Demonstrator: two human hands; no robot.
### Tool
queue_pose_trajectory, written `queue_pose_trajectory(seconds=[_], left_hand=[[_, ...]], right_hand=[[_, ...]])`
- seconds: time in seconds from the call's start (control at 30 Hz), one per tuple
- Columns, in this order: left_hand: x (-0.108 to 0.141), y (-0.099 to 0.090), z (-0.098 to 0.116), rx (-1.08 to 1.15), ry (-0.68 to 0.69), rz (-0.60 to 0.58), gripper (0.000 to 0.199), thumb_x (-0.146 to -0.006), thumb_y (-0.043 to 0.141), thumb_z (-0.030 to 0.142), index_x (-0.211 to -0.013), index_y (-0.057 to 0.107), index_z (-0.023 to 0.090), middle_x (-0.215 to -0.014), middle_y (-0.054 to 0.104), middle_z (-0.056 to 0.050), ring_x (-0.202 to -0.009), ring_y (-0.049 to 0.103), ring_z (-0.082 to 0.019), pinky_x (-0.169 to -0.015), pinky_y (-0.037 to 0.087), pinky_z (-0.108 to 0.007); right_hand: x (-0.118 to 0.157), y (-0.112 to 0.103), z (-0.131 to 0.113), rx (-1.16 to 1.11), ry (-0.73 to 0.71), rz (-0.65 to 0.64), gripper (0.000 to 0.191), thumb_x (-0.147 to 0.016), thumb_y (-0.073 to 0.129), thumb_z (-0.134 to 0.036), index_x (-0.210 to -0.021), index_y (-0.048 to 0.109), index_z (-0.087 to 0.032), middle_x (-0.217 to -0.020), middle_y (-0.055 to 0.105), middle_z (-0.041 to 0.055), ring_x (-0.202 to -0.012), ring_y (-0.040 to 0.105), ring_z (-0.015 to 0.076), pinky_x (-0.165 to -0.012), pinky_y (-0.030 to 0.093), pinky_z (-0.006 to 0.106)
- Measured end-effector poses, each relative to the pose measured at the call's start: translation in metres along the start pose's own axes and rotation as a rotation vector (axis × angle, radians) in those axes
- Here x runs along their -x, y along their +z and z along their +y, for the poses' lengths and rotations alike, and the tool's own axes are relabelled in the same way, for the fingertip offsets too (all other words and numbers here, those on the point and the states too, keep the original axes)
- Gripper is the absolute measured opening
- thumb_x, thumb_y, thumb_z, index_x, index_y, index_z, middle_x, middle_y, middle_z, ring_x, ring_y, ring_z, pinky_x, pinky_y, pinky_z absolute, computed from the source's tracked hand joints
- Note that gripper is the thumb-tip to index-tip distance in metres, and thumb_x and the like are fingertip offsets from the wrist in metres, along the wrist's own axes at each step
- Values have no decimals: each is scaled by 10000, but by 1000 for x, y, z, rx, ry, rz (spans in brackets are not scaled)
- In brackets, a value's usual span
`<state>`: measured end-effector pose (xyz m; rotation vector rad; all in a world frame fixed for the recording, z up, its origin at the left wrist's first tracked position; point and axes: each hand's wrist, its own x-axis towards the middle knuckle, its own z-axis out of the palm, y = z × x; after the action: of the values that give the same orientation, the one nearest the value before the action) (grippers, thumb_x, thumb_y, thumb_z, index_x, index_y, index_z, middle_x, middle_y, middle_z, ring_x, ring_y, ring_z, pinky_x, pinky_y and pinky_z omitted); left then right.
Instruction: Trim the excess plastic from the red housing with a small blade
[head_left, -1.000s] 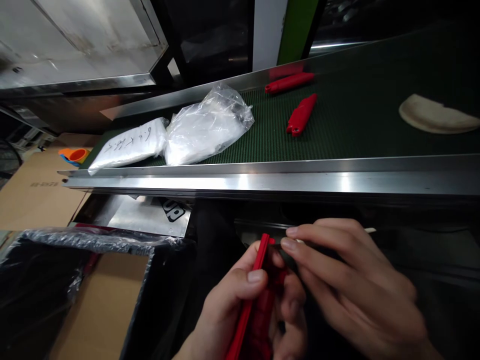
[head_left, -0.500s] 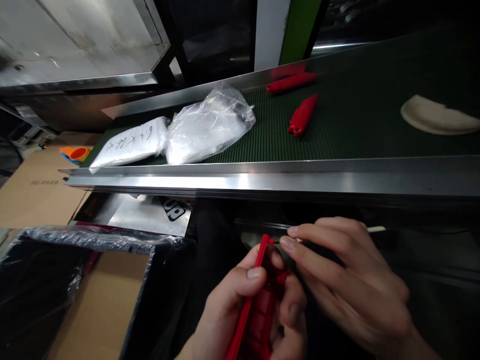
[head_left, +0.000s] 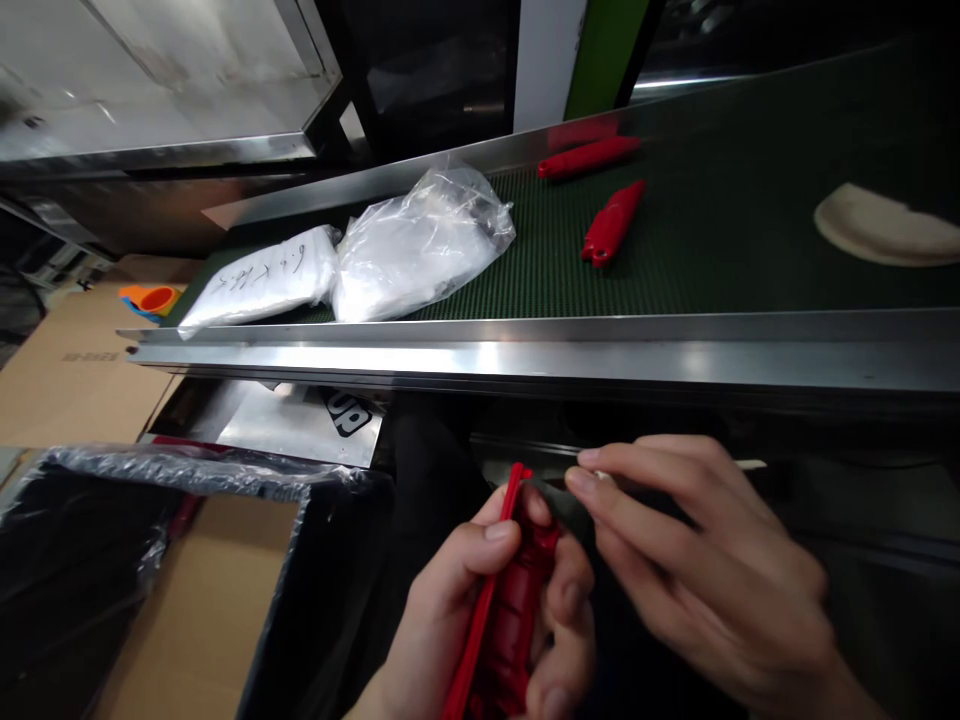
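Gripped in the left hand (head_left: 480,610) at the near edge of the view is a red part (head_left: 510,610), held upright with its thin edge toward the left; the thumb is pressed on one side and the curled fingers (head_left: 562,600) are clamped on the other. The right hand (head_left: 712,580) is held just beside it, its fingers close together and pinched at the part's top end, where a dark strip and a thin pale stick (head_left: 750,464) are seen; whether the stick is gripped cannot be told. To the left, a box (head_left: 202,600) lined with a black bag (head_left: 82,560) is seen. Beyond the hands, a steel rail (head_left: 525,355) is run across the view, edging a green belt (head_left: 712,250). On the belt, two clear bags (head_left: 420,245) of white stuff are laid side by side at the left, two more red parts (head_left: 611,222) lie farther back, and a pale curved piece (head_left: 885,225) rests at the right.
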<state>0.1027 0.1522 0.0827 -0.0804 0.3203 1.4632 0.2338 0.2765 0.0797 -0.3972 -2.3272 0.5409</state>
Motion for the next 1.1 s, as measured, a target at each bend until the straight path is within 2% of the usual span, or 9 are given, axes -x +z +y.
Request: queue_pose_trajectory(seconds=[0.13, 0.27, 0.47, 0.6, 0.73, 0.83, 0.97, 1.03, 1.1], left_hand=[[2, -2, 0, -11, -68, -44, 483, -1018, 174, 405, -979, 568, 128, -709, 535, -45, -358, 415, -53, -295, 307, -111], [3, -4, -5, 5, 1, -31, 347, -1004, 285, 367, -1057, 557, 158, -813, 563, -64, -414, 469, -68, -302, 311, -110], [-2, 1, -7, -5, 24, -31, 303, -1003, 244, 334, -1046, 503, 182, -802, 563, -62, -437, 503, -72, -347, 366, -109], [-3, 2, -7, -41, 59, -19, 282, -995, 279, 333, -1059, 503, 175, -787, 550, -51, -420, 480, -59, -346, 353, -104], [0, -4, -9, 13, -14, 6, 293, -997, 257, 340, -1048, 506, 193, -802, 543, -51, -432, 495, -74, -338, 359, -117], [1, -6, -8, 31, -38, 16, 281, -994, 274, 344, -1046, 511, 202, -809, 540, -50, -441, 501, -80, -326, 360, -116], [2, -1, -4, 35, -29, 23, 269, -990, 308, 362, -1055, 513, 201, -811, 553, -52, -454, 513, -78, -323, 377, -105], [0, 0, -2, 30, -50, 27, 264, -989, 311, 359, -1054, 508, 196, -810, 564, -55, -453, 521, -80, -327, 389, -107], [-2, -4, -2, -10, -66, 12, 254, -988, 298, 330, -1068, 495, 191, -802, 580, -55, -426, 524, -83, -326, 394, -117]], right_hand=[[0, 4, 0, -16, -15, -10, 332, -852, 624, -22, -1139, 690, -175, -1076, 665, 101, -1000, 601, 243, -784, 517, 404], [-1, 5, 1, -13, -29, 0, 360, -827, 630, 13, -1138, 686, -161, -1079, 664, 115, -995, 596, 256, -771, 512, 409], [0, 4, 0, 11, -65, -14, 360, -836, 609, 10, -1152, 670, -153, -1082, 664, 116, -983, 602, 266, -783, 505, 442], [1, 0, 2, 105, -104, 40, 356, -822, 637, 9, -1132, 666, -163, -1068, 664, 114, -960, 603, 271, -795, 497, 465], [0, -5, 7, 187, 111, 257, 490, -827, 665, -34, -1246, 639, -286, -1097, 650, 58, -953, 619, 216, -784, 522, 356], [0, -1, 8, 55, 257, 387, 452, -841, 651, -59, -1226, 656, -295, -1119, 660, 37, -915, 641, 189, -754, 521, 325], [2, 8, 0, -199, 353, 186, 316, -906, 580, -120, -1200, 626, -226, -1134, 642, 51, -985, 630, 181, -828, 537, 322], [1, 10, -4, -263, 378, 76, 348, -900, 606, -144, -1239, 591, -220, -1094, 632, 42, -902, 622, 139, -755, 541, 253], [-4, 10, -9, -331, 399, -18, 291, -885, 639, -165, -1171, 619, -218, -996, 637, 11, -788, 601, 98, -678, 521, 194]])
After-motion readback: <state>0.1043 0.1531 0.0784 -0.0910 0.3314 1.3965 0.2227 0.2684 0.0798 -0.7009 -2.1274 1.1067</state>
